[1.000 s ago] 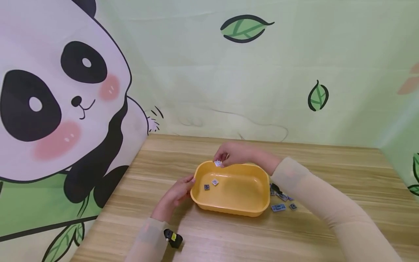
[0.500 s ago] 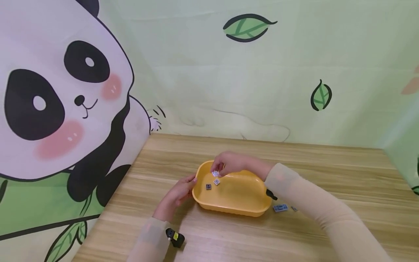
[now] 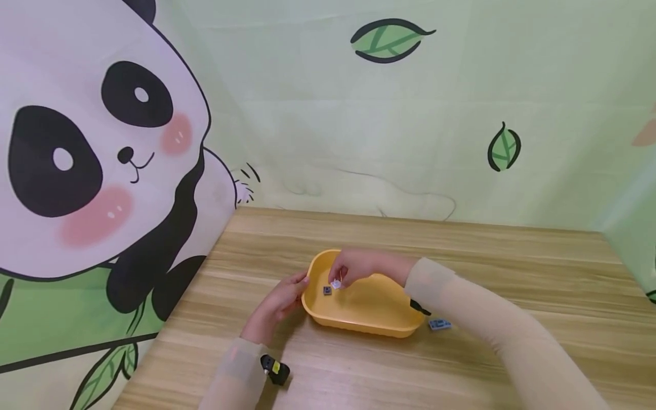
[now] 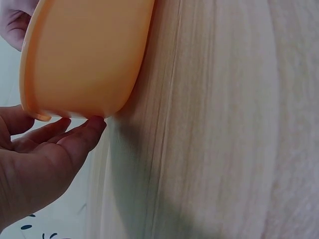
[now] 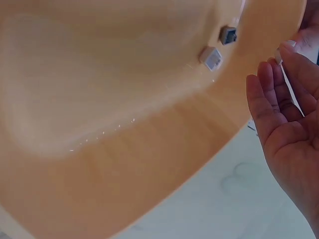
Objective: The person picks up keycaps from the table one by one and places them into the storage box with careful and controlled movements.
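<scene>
My left hand (image 3: 284,297) grips the left end of a yellow plastic basin (image 3: 359,326); in the left wrist view the thumb is at the rim and the fingers lie against the outer wall. Inside the basin's left part, my right hand (image 3: 353,266) pinches a small white keycap (image 5: 278,55) between thumb and fingertip. On the basin floor, a dark grey keycap (image 5: 228,35) and another white keycap (image 5: 211,59) lie close together. In the head view the held keycap and the white one below it overlap and are hard to tell apart.
A blue-grey rectangular piece (image 3: 439,324) lies on the wooden table (image 3: 359,376) right of the basin, partly hidden by the right sleeve (image 3: 461,296). A black device (image 3: 275,370) sits at the left wrist. A printed panda backdrop (image 3: 318,114) rises behind the table.
My right hand has come down from above the basin's far rim into the basin with the white keycap. The right forearm now covers more pieces on the table. The left hand keeps its grip.
</scene>
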The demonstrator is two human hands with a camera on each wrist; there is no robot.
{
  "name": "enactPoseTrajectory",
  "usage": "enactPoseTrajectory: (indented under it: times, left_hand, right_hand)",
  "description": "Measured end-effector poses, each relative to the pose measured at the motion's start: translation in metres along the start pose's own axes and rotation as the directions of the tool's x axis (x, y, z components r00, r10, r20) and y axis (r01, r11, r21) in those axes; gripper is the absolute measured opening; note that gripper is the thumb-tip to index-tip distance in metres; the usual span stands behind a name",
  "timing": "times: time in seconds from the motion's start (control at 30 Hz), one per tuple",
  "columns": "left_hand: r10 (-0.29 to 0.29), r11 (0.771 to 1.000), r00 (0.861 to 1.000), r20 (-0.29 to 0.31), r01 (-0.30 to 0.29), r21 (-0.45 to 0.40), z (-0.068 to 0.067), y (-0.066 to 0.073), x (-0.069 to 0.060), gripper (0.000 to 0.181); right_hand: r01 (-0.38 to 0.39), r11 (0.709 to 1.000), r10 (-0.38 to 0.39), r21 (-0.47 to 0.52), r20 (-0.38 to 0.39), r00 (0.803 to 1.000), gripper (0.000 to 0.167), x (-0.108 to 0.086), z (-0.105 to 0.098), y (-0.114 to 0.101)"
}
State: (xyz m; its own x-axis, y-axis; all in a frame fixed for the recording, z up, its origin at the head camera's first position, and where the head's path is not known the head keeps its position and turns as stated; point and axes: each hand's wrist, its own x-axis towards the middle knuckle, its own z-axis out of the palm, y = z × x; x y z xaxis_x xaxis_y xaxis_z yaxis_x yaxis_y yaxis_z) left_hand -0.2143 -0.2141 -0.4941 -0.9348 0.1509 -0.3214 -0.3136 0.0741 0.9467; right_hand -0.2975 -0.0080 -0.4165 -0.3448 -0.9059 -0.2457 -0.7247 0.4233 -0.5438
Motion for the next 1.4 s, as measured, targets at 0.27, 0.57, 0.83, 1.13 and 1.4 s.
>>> enactPoseTrajectory:
  times: [0.27,0.57,0.83,1.13,1.4]
  left_hand:
    - [0.001,1.000,1.000,0.006,-0.001,0.020,0.000,0.002,-0.001,0.050]
    - [0.003,1.000,1.000,0.008,-0.003,0.021,0.000,0.002,-0.003,0.051]
    - [0.009,1.000,1.000,0.008,-0.009,0.022,-0.001,0.000,-0.002,0.050]
    - [0.007,1.000,1.000,0.002,-0.007,0.018,-0.001,0.001,-0.001,0.050]
    - [-0.004,1.000,1.000,-0.008,0.004,0.022,0.000,0.002,-0.002,0.049]
  right_hand:
    - [-0.021,0.999,0.023,-0.039,0.058,0.998,0.028,0.011,0.011,0.003]
    - [0.014,0.999,-0.010,-0.044,0.078,0.997,0.031,0.018,0.016,0.001]
    - [0.003,0.996,0.009,-0.093,0.119,0.993,0.028,0.022,0.022,-0.001]
    - [0.042,0.993,-0.025,-0.112,0.154,0.988,0.024,0.025,0.029,0.001]
    - [0.058,0.988,-0.034,-0.142,0.165,0.986,0.026,0.030,0.038,0.005]
